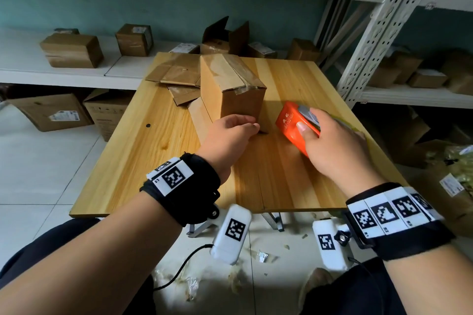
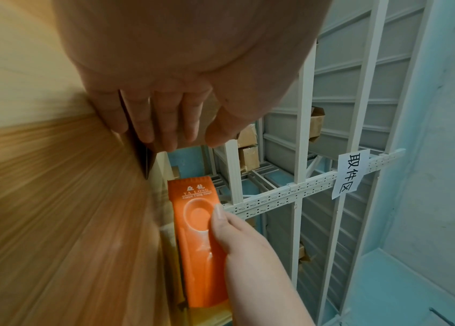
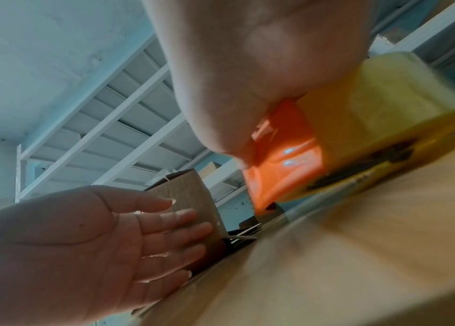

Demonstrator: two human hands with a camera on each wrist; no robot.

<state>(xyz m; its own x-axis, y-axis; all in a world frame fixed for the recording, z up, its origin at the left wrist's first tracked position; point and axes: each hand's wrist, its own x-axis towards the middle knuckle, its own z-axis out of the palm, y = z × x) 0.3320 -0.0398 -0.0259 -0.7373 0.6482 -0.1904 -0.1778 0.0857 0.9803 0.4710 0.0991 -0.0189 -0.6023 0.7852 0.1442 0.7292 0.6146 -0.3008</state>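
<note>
A taped cardboard box [image 1: 231,87] stands on the wooden table [image 1: 143,151]. My left hand [image 1: 231,133] reaches to its near lower corner with straight fingers [image 3: 175,222] against the box side [image 3: 190,194], holding nothing. To the right, my right hand [image 1: 330,140] grips an orange tape dispenser [image 1: 290,126] with a yellowish tape roll [image 3: 388,105], thumb on its side, low over the table. The left wrist view shows the dispenser [image 2: 198,238] held edge-on beside the table, my thumb [image 2: 220,218] on it.
Flattened cardboard pieces [image 1: 176,74] lie behind the box on the table. White metal shelving [image 1: 384,25] with small parcels [image 1: 73,50] runs behind and to the right. Larger cartons [image 1: 56,112] sit on the tiled floor at left. Scraps litter the floor below.
</note>
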